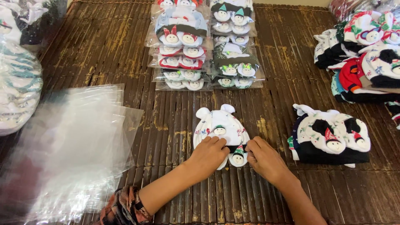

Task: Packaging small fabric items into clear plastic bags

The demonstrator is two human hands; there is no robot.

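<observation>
A white baby cap set point(221, 127), with two rounded ears at its far edge and small doll-face trims on its front, is shown lying flat on the dark slatted bench point(125, 46), near the middle of the scene. The left hand point(208, 155) is laid on the near left part of the set, its fingers curled down onto the fabric beside a small face trim. The right hand point(263, 158) is placed at the near right edge, its fingertips pressed to the fabric just beside a second face trim with a green hat. The set thus lies under and just beyond both hands, with its near edge covered by the fingers and its far part left bare. Neither grip is seen to be clamped around the set: the fingers are bent and pressed on it, and whether fabric is pinched beneath them cannot be told.

To the left, a loose pile of clear plastic bags point(75, 141) is spread on the bench. On the far side, two rows of bagged cap sets point(204, 46) are stacked. To the right, an unbagged stack of caps point(329, 135) is seen, with a further heap of caps point(366, 54) beyond it.
</observation>
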